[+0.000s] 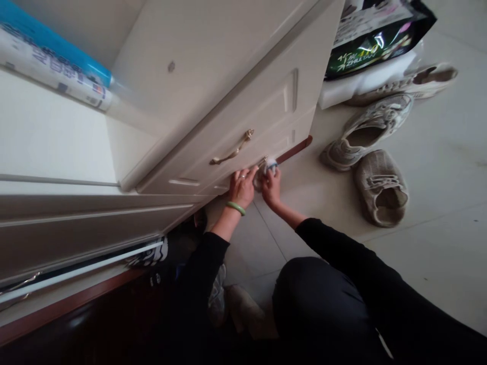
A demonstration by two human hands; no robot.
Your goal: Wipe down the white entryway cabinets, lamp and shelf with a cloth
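Observation:
My right hand (271, 187) pinches a small, crumpled, whitish cloth (270, 165) with a blue patch, pressed up to the handle (262, 161) of the lower drawer. Part of the cloth hangs between my two hands, a little blurred. My left hand (242, 188), with a ring and a green bangle (236, 208), lies with fingers stretched against the lower drawer front, close to the same handle. Above it, the upper drawer (266, 114) of the white cabinet is closed and has an ornate metal handle (233, 150).
Beige shoes (384, 190) stand on the tiled floor (437, 243) at right, near a dark printed bag (375, 50). On the cabinet's open shelf (53, 137) lies a blue and white roll-shaped package (57, 66). A striped shoe (150, 253) sits low at left.

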